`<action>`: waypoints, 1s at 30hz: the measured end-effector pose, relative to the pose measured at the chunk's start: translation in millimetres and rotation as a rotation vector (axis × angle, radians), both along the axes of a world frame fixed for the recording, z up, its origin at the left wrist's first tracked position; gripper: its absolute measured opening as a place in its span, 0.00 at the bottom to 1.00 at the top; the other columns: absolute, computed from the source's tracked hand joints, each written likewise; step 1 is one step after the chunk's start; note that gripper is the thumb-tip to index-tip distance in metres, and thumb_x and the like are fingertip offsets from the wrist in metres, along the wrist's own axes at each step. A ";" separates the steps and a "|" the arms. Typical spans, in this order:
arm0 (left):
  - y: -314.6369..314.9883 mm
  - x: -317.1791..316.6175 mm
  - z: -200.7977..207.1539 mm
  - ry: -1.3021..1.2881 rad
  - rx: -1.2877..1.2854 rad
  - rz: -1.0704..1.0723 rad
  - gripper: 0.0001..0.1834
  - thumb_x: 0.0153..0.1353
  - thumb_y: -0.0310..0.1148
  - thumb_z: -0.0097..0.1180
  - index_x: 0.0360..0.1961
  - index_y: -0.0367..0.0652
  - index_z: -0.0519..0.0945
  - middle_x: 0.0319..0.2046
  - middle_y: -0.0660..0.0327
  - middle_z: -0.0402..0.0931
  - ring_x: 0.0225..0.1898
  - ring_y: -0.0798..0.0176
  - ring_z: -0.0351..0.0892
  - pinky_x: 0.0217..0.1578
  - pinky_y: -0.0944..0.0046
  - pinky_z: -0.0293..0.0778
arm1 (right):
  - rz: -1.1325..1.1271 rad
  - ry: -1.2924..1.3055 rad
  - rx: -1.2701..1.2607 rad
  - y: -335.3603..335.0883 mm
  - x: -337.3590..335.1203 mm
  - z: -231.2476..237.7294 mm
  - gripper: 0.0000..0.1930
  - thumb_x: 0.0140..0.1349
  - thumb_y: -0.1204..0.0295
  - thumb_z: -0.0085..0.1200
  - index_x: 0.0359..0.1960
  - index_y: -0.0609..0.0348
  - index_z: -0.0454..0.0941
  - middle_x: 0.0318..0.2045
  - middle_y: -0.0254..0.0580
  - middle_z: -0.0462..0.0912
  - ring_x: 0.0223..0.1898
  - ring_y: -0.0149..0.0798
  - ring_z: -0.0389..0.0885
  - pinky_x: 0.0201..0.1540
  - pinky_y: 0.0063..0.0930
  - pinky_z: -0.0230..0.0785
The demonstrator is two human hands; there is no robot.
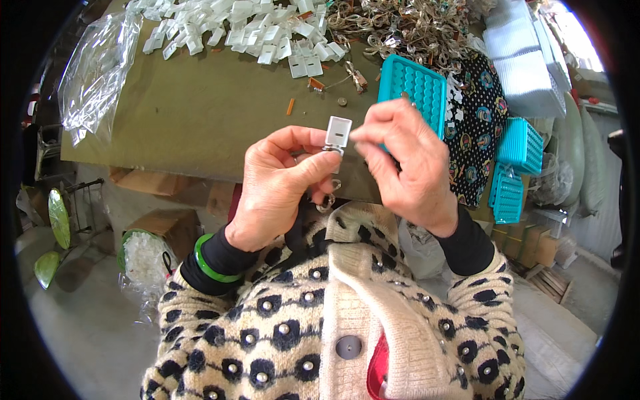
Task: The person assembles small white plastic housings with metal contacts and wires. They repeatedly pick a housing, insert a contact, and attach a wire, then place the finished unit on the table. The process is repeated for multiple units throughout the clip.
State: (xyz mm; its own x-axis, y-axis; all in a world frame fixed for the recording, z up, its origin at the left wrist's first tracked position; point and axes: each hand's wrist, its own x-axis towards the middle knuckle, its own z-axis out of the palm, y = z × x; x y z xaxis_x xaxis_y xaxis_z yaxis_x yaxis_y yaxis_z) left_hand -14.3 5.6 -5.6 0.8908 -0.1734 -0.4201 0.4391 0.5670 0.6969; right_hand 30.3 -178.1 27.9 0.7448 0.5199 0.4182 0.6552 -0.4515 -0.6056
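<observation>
My left hand (273, 183) pinches a small white plastic case (339, 128) between thumb and fingers, open side up, with a dark slot in it. A clear coiled cord (327, 202) hangs below that hand. Just right of the case is my right hand (412, 170), thumb and forefinger closed together; the tips are blurred, and anything between them is too small to make out. Beyond the hands lie a small round metal disc (342, 102), a thin orange strip (290, 107) and a loose coiled wire piece (357, 77). A turquoise tray with round pockets (415, 73) lies behind my right hand.
White plastic cases (267, 33) and tangled clear cords (413, 27) are heaped at the table's far side. A clear plastic bag (97, 77) lies left. Turquoise trays (520, 147) and white stacked sheets (523, 60) stand right, past a patterned black cloth (477, 153).
</observation>
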 end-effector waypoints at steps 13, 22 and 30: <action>24.2 8.0 -4.3 -0.046 -0.120 0.085 0.08 0.63 0.26 0.60 0.42 0.38 0.78 0.36 0.57 0.81 0.21 0.71 0.75 0.19 0.74 0.66 | -0.063 -0.528 -0.870 29.8 48.8 -33.7 0.02 0.45 0.74 0.58 0.20 0.55 0.78 0.22 0.37 0.77 0.33 0.38 0.75 0.35 0.35 0.63; 32.2 15.8 -5.9 -0.141 -0.331 0.027 0.17 0.67 0.27 0.55 0.56 0.35 0.73 0.50 0.45 0.79 0.42 0.59 0.86 0.26 0.73 0.77 | -0.027 -0.267 -0.343 29.3 45.4 -12.3 0.03 0.53 0.77 0.59 0.28 0.58 0.77 0.26 0.37 0.78 0.30 0.38 0.77 0.35 0.33 0.65; 20.7 19.3 -10.2 -0.141 -0.360 0.023 0.16 0.66 0.25 0.56 0.54 0.35 0.75 0.44 0.50 0.81 0.39 0.61 0.86 0.24 0.74 0.76 | -0.046 -0.202 0.021 26.8 19.1 3.4 0.08 0.54 0.83 0.62 0.35 0.63 0.79 0.32 0.45 0.81 0.32 0.40 0.80 0.35 0.28 0.72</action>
State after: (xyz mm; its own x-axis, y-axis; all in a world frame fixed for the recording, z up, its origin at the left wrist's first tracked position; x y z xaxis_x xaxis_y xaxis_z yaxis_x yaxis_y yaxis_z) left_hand 4.9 26.3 -15.8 0.9407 -0.2666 -0.2096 0.3376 0.7948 0.5042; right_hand 49.4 -151.2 31.3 0.6678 0.4767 0.5717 0.7431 -0.4726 -0.4739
